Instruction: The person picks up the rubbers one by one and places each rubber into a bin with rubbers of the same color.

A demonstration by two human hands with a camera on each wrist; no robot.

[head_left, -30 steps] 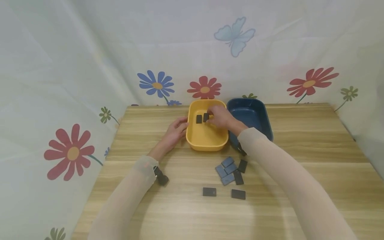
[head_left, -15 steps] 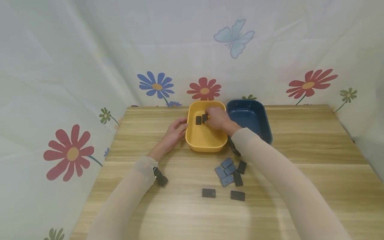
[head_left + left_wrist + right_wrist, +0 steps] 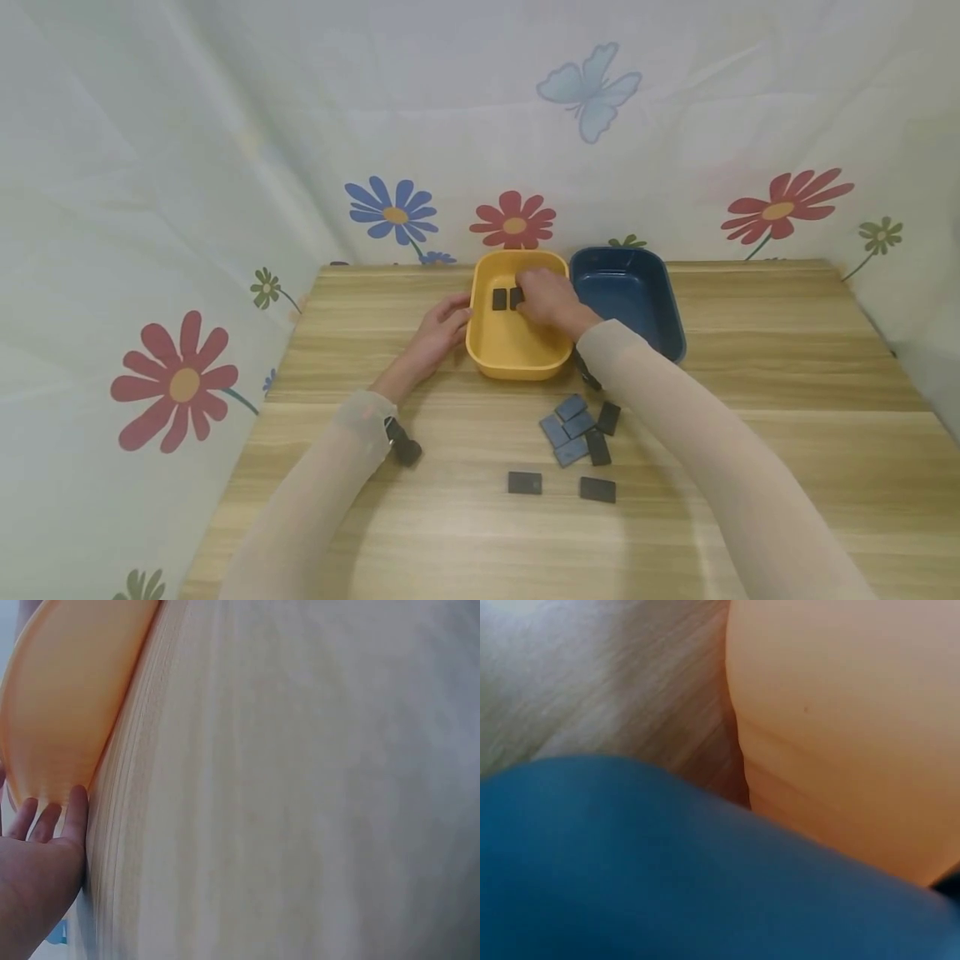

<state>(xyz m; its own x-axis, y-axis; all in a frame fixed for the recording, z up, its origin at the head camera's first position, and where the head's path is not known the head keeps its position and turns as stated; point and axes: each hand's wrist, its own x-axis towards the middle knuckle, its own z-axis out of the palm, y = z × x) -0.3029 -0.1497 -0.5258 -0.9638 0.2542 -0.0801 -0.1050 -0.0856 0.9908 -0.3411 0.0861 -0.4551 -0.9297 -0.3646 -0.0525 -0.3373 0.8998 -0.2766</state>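
On a wood-grain surface [image 3: 435, 533], two black tiles [image 3: 499, 299] lie in a yellow tray [image 3: 520, 372]; the right hand [image 3: 551, 297] hides one's edge, any pinch unseen. The left hand [image 3: 438, 331], fingers straight, touches the tray's outside; light bracing should help alignment.

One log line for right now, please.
Left hand: touching yellow tray | Right hand: inside yellow tray, at black tile, grip unclear | Blue tray: alongside | Table: eight tiles

The yellow tray [image 3: 517, 343] looks smooth plastic, tabletop [image 3: 450, 521] wood-grained.
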